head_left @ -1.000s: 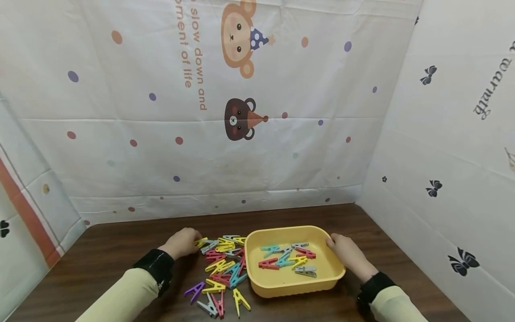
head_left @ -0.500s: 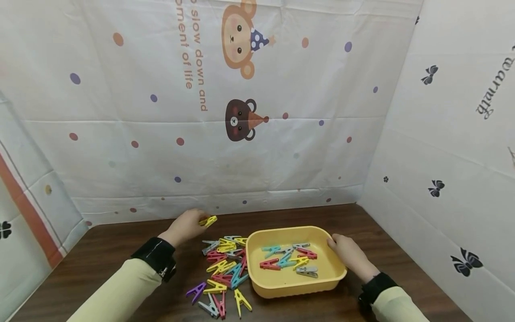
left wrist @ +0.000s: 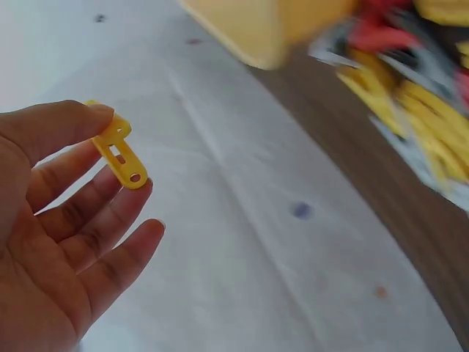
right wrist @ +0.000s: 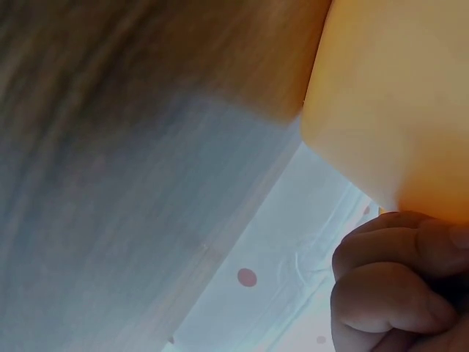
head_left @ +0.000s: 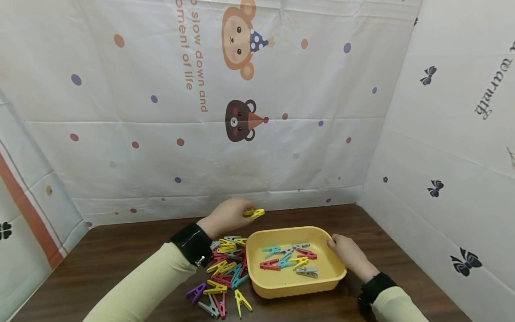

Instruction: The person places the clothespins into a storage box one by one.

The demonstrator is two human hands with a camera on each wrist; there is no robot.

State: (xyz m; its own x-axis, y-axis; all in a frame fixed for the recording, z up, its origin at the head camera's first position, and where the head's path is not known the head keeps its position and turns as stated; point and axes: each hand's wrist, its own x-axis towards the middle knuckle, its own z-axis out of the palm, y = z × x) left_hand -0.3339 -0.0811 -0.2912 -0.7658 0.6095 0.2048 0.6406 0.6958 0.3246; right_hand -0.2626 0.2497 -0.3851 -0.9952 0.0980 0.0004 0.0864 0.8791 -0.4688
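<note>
My left hand (head_left: 231, 215) pinches a yellow clothespin (head_left: 257, 213) between thumb and fingers, above the table just beyond the basin's back left corner. In the left wrist view the thumb presses on the yellow clothespin (left wrist: 121, 150), while the lower fingers stay spread. At the right end of the yellow plastic basin (head_left: 297, 290), my right hand (head_left: 350, 255) grips the rim with the thumb on top. Its curled fingers (right wrist: 388, 293) show against the outer wall in the right wrist view. Red, teal, yellow and grey clothespins (head_left: 306, 271) lie inside the basin.
Left of the basin lies a loose pile of clothespins (head_left: 222, 279) in several colours, partly behind my left wrist. A purple clothespin (head_left: 196, 291) sits at its left edge. The brown wooden table (head_left: 120, 250) ends at printed white curtains (head_left: 281, 156) behind and at the sides.
My left hand has lifted a yellow clothespin from the pile's far left edge and carried it up and right toward the basin. My right hand stays on the rim.
</note>
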